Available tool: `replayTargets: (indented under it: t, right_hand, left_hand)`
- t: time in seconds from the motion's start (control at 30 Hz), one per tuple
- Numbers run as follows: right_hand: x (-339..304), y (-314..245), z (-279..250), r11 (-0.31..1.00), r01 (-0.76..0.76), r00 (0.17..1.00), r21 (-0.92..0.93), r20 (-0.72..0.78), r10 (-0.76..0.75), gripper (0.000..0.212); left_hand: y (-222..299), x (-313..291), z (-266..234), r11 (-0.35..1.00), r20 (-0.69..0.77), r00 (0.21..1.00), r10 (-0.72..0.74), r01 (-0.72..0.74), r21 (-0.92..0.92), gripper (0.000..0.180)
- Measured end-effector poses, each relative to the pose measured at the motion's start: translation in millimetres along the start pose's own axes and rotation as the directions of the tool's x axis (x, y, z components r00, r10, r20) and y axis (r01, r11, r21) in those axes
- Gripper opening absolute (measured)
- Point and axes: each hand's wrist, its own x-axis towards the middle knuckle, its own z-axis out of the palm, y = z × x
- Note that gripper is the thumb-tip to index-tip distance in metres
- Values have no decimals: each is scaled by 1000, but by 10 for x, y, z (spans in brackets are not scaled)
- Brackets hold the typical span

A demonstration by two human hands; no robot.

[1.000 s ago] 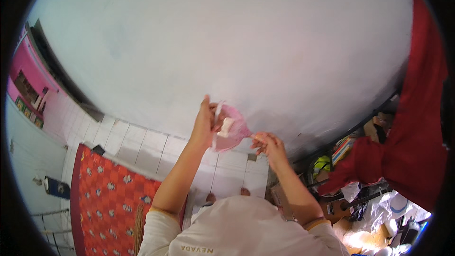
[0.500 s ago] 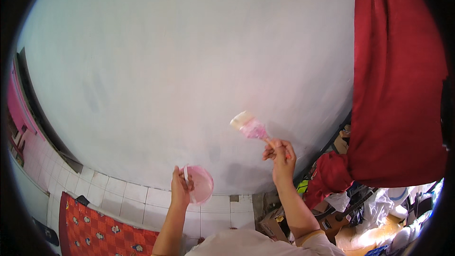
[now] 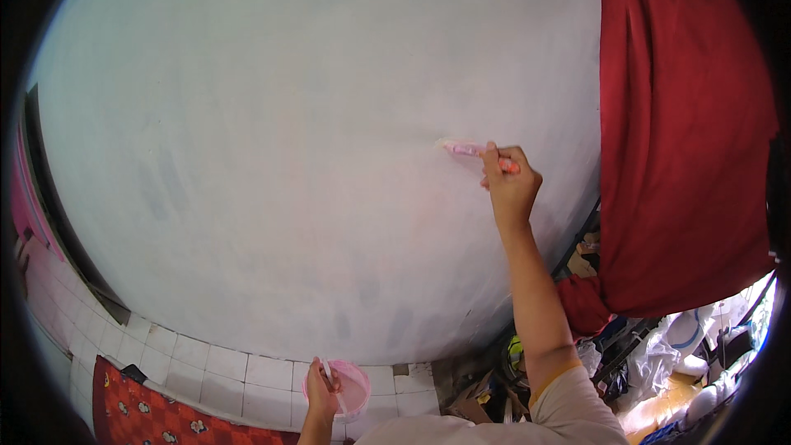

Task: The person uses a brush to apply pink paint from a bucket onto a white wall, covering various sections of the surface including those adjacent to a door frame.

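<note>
My right hand (image 3: 512, 181) is closed round the orange handle of a paintbrush (image 3: 466, 149). Its pink-smeared head is turned edge-on, and the pale bristle tips meet the whitish wall (image 3: 329, 156). Low in the view, my left hand (image 3: 320, 390) grips a small pink bucket (image 3: 359, 387) by its side, fingers hooked over the rim near a white strip that looks like its handle. Pinkish paint seems to coat the inside. Faint grey patches show through on the wall at the left and lower down.
A red curtain (image 3: 676, 132) hangs at the right. Beneath it lies a clutter of plastic bags (image 3: 659, 354) and cardboard (image 3: 474, 400). White floor tiles (image 3: 222, 354) run along the wall's foot, with a red patterned mat (image 3: 165, 412) at the lower left.
My right hand has risen and brought the paintbrush up against the wall, turning it from flat to edge-on. The left hand and bucket sit lower in the view.
</note>
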Motion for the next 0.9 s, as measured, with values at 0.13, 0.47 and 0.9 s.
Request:
replayTargets:
  t: [0.13,0.47,0.9]
  right_hand:
    - [609,-250,184,988,125,992,-85,0,-126,28]
    - [851,-490,45,984,120,993,-133,19,-118,36]
    - [1665,-518,241,950,295,955,-106,14,-295,38]
  left_hand:
    - [-10,28,-110,1000,-35,999,-9,10,5,30]
    - [57,46,3,996,-116,992,54,-62,-62,29]
    - [-25,190,-65,999,-93,994,52,-53,-10,27]
